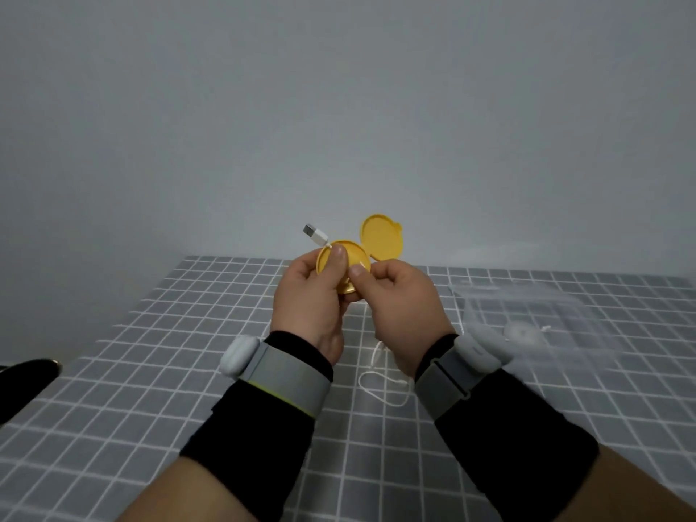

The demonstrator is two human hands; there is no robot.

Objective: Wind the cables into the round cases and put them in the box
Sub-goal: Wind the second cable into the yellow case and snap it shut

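A yellow round case point(352, 258) is held up above the table, its hinged lid point(382, 237) standing open to the upper right. My left hand point(312, 295) grips the case body, thumb pressed on its inner face. My right hand point(405, 310) pinches the white cable point(376, 374) at the case's right edge. The cable's USB plug point(314, 234) sticks out at the case's upper left, and its loose length hangs down in a loop between my wrists.
A grey tablecloth point(150, 352) with a white grid covers the table. A clear plastic box point(580, 314) sits at the right with a pale round case point(523, 335) inside. A black object point(26, 382) lies at the left edge. A plain wall stands behind.
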